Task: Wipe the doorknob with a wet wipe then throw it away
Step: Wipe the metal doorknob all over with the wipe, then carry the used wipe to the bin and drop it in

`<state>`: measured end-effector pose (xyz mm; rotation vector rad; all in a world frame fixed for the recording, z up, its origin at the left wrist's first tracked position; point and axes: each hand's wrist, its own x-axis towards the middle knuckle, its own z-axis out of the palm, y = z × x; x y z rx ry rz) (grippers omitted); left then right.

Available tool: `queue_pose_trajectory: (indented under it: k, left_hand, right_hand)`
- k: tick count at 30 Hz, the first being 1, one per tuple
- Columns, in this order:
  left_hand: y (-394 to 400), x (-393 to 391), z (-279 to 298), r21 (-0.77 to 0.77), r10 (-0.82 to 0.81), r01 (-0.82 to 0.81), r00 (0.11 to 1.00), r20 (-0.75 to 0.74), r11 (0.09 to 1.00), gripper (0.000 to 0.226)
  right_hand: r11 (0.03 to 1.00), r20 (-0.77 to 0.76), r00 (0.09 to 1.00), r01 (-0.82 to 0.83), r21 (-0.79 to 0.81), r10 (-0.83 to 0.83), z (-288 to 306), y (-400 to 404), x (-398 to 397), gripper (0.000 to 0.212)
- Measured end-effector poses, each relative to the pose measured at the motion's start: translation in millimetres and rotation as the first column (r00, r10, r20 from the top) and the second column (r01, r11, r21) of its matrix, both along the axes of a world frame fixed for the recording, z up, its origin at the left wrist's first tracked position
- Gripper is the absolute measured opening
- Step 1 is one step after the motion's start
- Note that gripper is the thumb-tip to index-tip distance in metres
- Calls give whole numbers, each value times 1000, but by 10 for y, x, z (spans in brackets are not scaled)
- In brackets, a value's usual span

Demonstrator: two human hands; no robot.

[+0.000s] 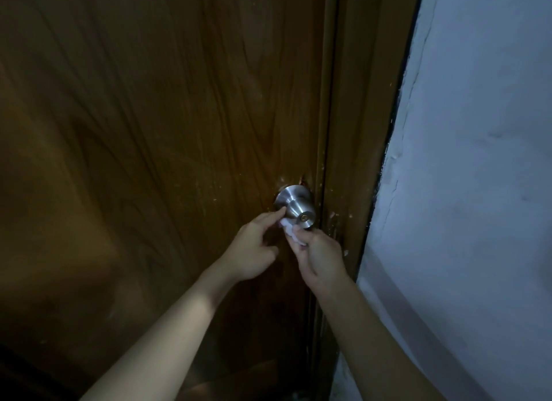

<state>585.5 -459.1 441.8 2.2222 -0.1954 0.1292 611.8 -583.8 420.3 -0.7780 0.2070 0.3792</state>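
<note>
Where hands (pixel 286 251) meet, crumpled wipe (pixel 291 232) touches rounded steel doorknob (pixel 295 206).

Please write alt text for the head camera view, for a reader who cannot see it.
A person's right hand presses a crumpled white wet wipe against the underside of a silver doorknob on a brown wooden door. The left hand touches the knob's left side with a fingertip.

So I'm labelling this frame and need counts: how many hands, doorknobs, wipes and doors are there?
Hands: 2, left hand and right hand
Doorknob: 1
Wet wipe: 1
Door: 1
Total: 5
</note>
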Motion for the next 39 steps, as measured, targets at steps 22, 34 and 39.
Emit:
queue_pose_trajectory:
  k: [22, 34, 39]
  left_hand:
    - [-248, -629, -43, -471, 115, -105, 993, -7, 876, 13]
    - [-347, -1485, -311, -221, 146, -189, 969, -197, 957, 16]
    - [-593, -2036, -408, -225, 52, -100, 977, -208, 969, 15]
  right_hand:
    - [933, 175, 957, -166, -319, 230, -107, -366, -689, 21]
    - [736, 248, 953, 40, -675, 175, -175, -714, -1534, 10]
    - [771, 249, 965, 98, -629, 81, -300, -976, -2139, 9]
